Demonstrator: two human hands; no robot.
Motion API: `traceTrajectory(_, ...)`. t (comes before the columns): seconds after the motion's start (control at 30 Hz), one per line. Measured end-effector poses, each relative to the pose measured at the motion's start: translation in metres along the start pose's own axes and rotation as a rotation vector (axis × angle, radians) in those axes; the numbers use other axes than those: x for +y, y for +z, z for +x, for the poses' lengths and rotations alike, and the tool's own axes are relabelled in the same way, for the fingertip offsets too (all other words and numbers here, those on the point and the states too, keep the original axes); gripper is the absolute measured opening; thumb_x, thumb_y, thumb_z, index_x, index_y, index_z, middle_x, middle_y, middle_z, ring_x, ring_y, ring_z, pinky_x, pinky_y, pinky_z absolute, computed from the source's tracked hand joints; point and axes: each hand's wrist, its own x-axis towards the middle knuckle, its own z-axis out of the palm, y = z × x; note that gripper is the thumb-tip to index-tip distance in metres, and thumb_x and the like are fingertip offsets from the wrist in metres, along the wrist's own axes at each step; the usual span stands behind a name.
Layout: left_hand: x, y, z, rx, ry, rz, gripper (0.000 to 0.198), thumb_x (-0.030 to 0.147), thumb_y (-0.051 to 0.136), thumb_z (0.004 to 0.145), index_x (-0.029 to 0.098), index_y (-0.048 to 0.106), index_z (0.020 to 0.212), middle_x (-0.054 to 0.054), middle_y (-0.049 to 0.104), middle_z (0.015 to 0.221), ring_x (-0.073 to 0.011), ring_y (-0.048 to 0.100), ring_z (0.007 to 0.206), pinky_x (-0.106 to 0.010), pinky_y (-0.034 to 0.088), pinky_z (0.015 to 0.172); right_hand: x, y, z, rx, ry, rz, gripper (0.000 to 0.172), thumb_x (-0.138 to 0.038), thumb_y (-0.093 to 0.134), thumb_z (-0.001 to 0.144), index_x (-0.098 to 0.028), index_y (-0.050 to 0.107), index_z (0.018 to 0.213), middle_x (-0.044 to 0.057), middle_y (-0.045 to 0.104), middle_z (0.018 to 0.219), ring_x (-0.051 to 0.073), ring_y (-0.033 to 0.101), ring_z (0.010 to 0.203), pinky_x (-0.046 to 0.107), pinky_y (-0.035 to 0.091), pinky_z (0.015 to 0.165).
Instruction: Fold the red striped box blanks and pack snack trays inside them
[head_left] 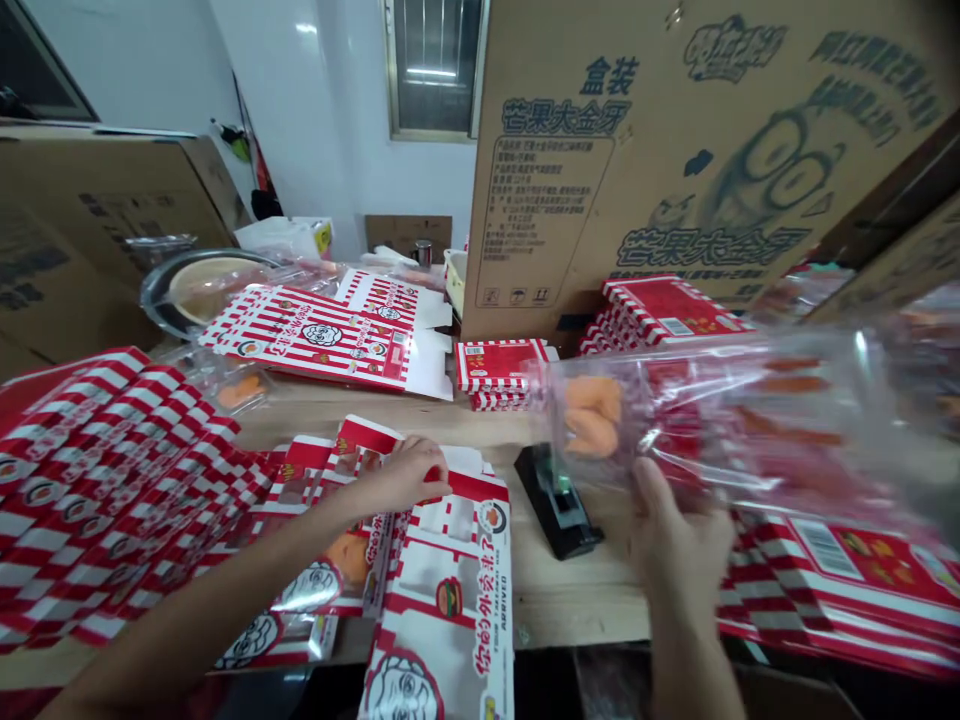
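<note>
My right hand grips a clear plastic blister tray and holds it above the table. In the tray lie orange pieces shaped like food; its right part is blurred. My left hand has its fingers curled on the upper edge of a red-and-white striped cardboard box, which lies at the table's front edge. A burger picture and a cartoon face are printed on this box. Between my hands stands a black tape dispenser.
Stacked striped boxes fill the left side, with another stack at the right. Flat striped cartons lie farther back near a metal basin. A large brown carton stands behind. A small packet holds orange pieces.
</note>
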Motion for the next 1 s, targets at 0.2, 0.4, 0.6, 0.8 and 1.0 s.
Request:
traceTrajectory(0.2, -0.002, 0.005, -0.003, 0.027, -0.125, -0.037, 0.024, 0.032, 0.057, 0.071, 0.017, 0.059, 0.090, -0.008, 0.061, 0.093, -0.0228, 0.054, 0.090, -0.032, 0.041, 0.077, 0.040, 0.034, -0.006, 0.049, 0.070, 0.062, 0.025, -0.038, 0.067, 0.067, -0.014, 0.064, 0.074, 0.003, 0.066, 0.069, 0.020, 0.061, 0.071, 0.032, 0.048, 0.070)
traceTrajectory(0.4, 0.006, -0.001, -0.009, -0.135, -0.105, -0.214, 0.015, 0.034, 0.050, 0.077, 0.019, 0.055, 0.077, 0.005, 0.051, 0.061, -0.0108, 0.047, 0.055, -0.021, 0.037, 0.053, 0.048, 0.046, -0.013, -0.067, 0.206, 0.268, 0.025, -0.041, 0.067, 0.067, -0.019, 0.061, 0.076, 0.000, 0.067, 0.070, 0.018, 0.064, 0.074, 0.033, 0.052, 0.073)
traceTrajectory(0.6, 0.027, -0.009, -0.033, -0.098, -0.093, -0.431, 0.012, 0.032, 0.052, 0.079, 0.021, 0.052, 0.078, 0.006, 0.044, 0.059, -0.0093, 0.040, 0.051, -0.020, 0.032, 0.050, 0.032, 0.031, -0.021, -0.423, 0.465, 0.449, 0.021, -0.032, 0.078, 0.057, -0.015, 0.065, 0.061, 0.003, 0.069, 0.059, 0.018, 0.066, 0.058, 0.031, 0.057, 0.059)
traceTrajectory(0.8, 0.036, -0.003, -0.043, -0.055, -0.088, -0.533, 0.012, 0.031, 0.055, 0.077, 0.022, 0.055, 0.085, 0.004, 0.052, 0.066, -0.0110, 0.048, 0.058, -0.022, 0.038, 0.054, 0.019, 0.025, -0.015, -0.407, 0.544, 0.563, 0.020, -0.027, 0.081, 0.052, -0.019, 0.064, 0.058, -0.004, 0.069, 0.059, 0.010, 0.065, 0.055, 0.015, 0.054, 0.052)
traceTrajectory(1.0, 0.038, 0.002, -0.046, -0.023, -0.071, -0.628, 0.007, 0.027, 0.055, 0.078, 0.021, 0.053, 0.080, 0.002, 0.056, 0.076, -0.0120, 0.054, 0.070, -0.024, 0.042, 0.064, 0.012, 0.014, -0.018, -0.641, 0.613, 0.527, 0.026, -0.026, 0.075, 0.061, -0.018, 0.067, 0.084, 0.002, 0.072, 0.071, 0.016, 0.067, 0.060, 0.024, 0.054, 0.054)
